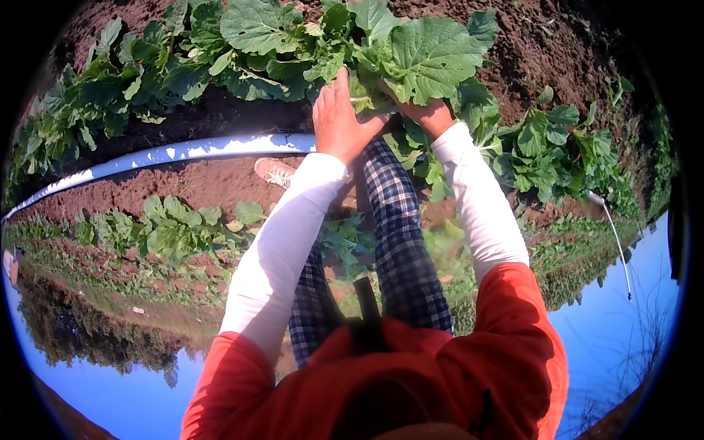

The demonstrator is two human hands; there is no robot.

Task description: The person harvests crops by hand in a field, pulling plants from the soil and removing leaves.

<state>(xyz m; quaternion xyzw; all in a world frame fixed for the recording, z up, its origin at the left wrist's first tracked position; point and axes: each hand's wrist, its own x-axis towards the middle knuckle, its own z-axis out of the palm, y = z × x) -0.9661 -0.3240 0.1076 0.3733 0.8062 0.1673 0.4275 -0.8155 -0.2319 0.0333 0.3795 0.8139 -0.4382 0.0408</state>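
Note:
A row of leafy green plants (264, 66) with broad, insect-holed leaves grows from brown soil in front of me. My left hand (342, 124) rests against the near side of one leafy plant (379, 52), thumb spread away from the fingers and nothing seen in its grasp. On that plant's right side, my right hand (429, 114) reaches in beneath a large holed leaf (437, 58). Foliage covers its fingers, so I cannot tell whether they grip a stem. The two hands are close together with pale green leaf stalks between them.
A long whitish hose or pipe (220, 147) runs along the soil on the left, up to my left wrist. My shoe (275, 171) stands just behind it. More leafy plants (176, 225) grow behind my legs, and others (542, 146) lie to the right, near a thin white tube (617, 236).

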